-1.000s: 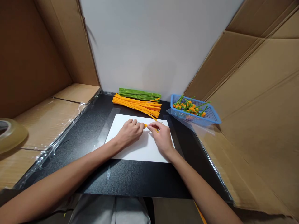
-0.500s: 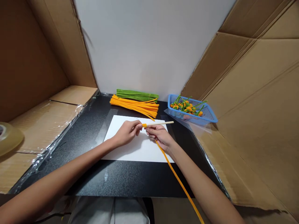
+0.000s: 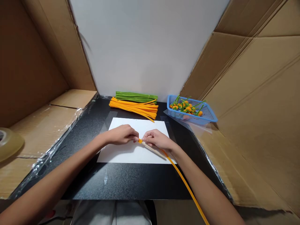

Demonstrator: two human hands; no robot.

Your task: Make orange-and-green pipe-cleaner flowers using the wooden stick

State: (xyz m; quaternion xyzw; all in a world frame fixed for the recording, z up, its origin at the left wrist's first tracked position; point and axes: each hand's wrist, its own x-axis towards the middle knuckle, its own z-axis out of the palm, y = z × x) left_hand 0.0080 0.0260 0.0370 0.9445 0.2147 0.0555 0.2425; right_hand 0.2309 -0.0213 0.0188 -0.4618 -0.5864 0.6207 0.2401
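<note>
My left hand (image 3: 124, 134) is closed at the end of a thin pale wooden stick (image 3: 154, 151), which slants down to the right over the white paper (image 3: 131, 153). A short coil of orange pipe cleaner (image 3: 140, 141) is wound round the stick beside the left fingertips. My right hand (image 3: 158, 139) pinches just right of the coil, above the stick. From beneath it the long orange pipe cleaner (image 3: 185, 179) trails down past the right forearm and off the table edge. The left fingers cover the stick's upper end.
Behind the paper lie a bundle of orange pipe cleaners (image 3: 136, 107) and a bundle of green pipe cleaners (image 3: 136, 97). A blue basket (image 3: 208, 115) at back right holds several orange and green pieces. A tape roll (image 3: 14, 143) sits at far left. Cardboard walls flank the black table (image 3: 126, 181).
Both hands have come lower, nearer the paper. The stick has swung from pointing right to slanting down to the right, and the right hand now grips beside the coil from above.
</note>
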